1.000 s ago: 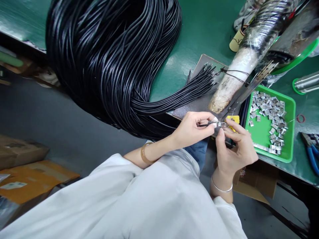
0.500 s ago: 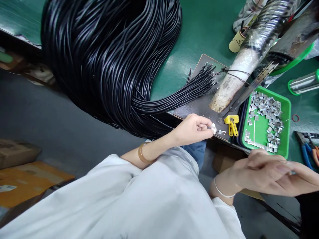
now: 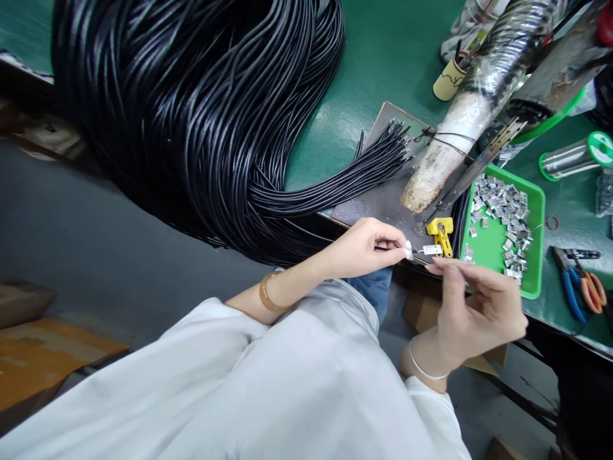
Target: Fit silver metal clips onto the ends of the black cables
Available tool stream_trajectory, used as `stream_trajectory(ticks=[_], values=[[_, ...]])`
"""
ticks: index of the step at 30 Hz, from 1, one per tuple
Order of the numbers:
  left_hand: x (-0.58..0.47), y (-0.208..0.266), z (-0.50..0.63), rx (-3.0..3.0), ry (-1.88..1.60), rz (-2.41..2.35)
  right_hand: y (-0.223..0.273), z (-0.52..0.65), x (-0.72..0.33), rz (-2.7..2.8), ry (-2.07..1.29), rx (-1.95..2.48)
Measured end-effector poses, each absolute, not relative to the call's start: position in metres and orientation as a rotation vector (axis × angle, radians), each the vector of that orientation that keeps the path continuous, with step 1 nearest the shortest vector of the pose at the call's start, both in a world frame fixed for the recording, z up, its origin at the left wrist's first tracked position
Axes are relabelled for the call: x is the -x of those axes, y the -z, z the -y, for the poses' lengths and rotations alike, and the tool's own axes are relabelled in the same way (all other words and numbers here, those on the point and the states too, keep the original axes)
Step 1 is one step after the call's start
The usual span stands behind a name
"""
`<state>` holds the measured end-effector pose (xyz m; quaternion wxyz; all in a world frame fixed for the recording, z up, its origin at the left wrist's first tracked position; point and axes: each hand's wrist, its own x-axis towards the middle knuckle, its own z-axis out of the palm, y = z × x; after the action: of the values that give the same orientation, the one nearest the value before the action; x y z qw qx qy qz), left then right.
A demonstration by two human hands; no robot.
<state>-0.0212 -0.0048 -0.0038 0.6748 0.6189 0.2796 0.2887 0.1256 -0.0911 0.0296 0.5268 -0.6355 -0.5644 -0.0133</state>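
Observation:
My left hand (image 3: 364, 250) is closed in a pinch on a black cable (image 3: 382, 248), with white wrapping on a fingertip. A small silver metal connector (image 3: 431, 250) shows just beyond these fingertips, seemingly at the cable's end. My right hand (image 3: 479, 303) reaches in from the right, its fingers stretched towards the left fingertips and its thumb apart. A thin dark piece lies between the two hands; I cannot make out what it is. Behind the connector is a yellow clip-like tool (image 3: 440, 235) on the dark board (image 3: 364, 207).
A big bundle of black cables (image 3: 205, 128) covers the left of the green table (image 3: 378, 51). A green tray (image 3: 537, 236) holds many metal connectors. A wrapped white tube (image 3: 443, 147) slants above the board. Pliers (image 3: 569, 287) and a solder spool (image 3: 569, 158) are at right.
My right hand has moved left from beside the tray's front edge to the left fingertips. My left hand keeps its pinch, and the connector now shows more plainly. The view has shifted slightly.

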Motion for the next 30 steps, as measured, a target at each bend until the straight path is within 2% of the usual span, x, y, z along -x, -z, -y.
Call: stream_trajectory(ticks=[5,11,16,22,30], values=[[0.018,0.001,0.012,-1.499,-0.74,-0.737,-0.023,0.089,-0.13,1.805,0.029,1.538],[0.023,0.001,0.007,-1.011,-0.5,-0.516,-0.008,0.077,-0.131,1.407,-0.121,1.369],[0.023,0.004,0.001,-0.955,-0.577,-0.516,-0.009,0.075,-0.133,1.241,0.056,1.372],[0.012,0.008,0.004,-1.014,-0.729,-0.609,-0.007,0.074,-0.13,1.321,-0.123,1.504],[0.007,0.003,0.002,-1.179,-0.824,-0.723,0.001,0.071,-0.131,1.5,0.066,1.51]])
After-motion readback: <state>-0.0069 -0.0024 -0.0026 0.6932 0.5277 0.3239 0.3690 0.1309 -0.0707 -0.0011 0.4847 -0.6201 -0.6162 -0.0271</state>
